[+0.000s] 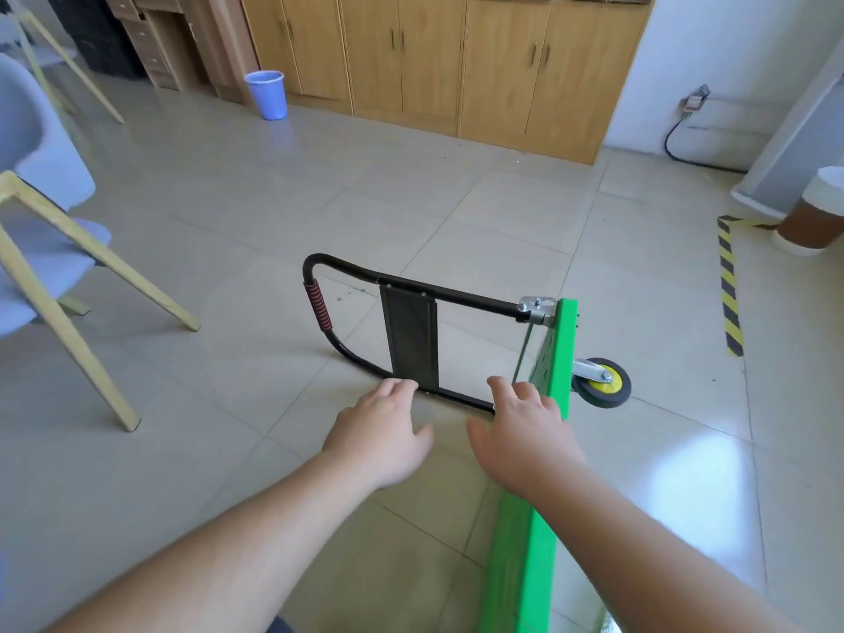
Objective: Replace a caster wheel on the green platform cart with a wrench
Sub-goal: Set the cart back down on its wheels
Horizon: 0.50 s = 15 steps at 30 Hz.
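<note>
the green plastic platform cart (532, 518) stands tipped on its long edge on the pale tiled floor (274, 221), deck face toward the left. its black tubular push handle (411, 308), with a red-and-black ribbed grip, lies folded out toward the left. one grey caster wheel with a yellow hub (603, 382) projects from the underside at the far right, apparently mounted in its bracket. the left hand (381, 434) hovers by the handle's near bar, fingers loosely apart, gripping nothing; whether they touch the bar cannot be told. the right hand (525, 434) reaches at the deck's edge, fingers spread; contact is uncertain. no wrench or spare wheel is visible. judged progress: cart positioned only; unbolting, swapping and retightening remain.
</note>
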{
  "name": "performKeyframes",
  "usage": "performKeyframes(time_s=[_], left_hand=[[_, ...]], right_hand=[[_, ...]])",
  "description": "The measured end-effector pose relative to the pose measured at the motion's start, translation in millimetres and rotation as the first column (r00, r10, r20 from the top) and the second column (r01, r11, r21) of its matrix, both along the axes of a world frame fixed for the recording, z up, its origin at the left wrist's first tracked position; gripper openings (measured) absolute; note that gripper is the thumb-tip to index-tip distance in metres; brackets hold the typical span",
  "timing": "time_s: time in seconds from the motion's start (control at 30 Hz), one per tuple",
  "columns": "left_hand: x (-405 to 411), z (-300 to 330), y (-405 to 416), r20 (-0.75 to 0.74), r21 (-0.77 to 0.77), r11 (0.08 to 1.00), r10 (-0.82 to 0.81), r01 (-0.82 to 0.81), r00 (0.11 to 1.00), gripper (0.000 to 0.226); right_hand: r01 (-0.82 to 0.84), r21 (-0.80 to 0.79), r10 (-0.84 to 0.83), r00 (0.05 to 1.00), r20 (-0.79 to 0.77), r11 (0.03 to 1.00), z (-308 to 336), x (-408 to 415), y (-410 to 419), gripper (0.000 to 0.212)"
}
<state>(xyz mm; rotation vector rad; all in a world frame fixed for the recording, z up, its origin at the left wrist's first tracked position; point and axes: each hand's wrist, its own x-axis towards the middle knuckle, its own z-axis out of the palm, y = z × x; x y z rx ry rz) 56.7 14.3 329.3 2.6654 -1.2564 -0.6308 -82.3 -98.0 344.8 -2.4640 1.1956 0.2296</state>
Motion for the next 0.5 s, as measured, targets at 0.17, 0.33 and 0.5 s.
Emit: performKeyframes(time_s=[0.17,0.33,0.5], left_hand=[[9,50,7,-0.023,0.067,0.997,0.030,-0.028,0.999,0.062],[18,123,34,-0.029,0.128,0.990,0.056,-0.051,0.998,0.061],[37,207,66,-0.041,0.173,0.983,0.073,-0.065,0.996,0.059]], right_hand=[[-0.025,0.023,0.027,0.997,-0.074,0.999,48,5,0,0.052],[-0.035,0.046,0.040,0.990,-0.132,0.998,122,11,8,0.048],[-0.040,0.052,0.049,0.981,-0.189,0.998,205,28,23,0.047]])
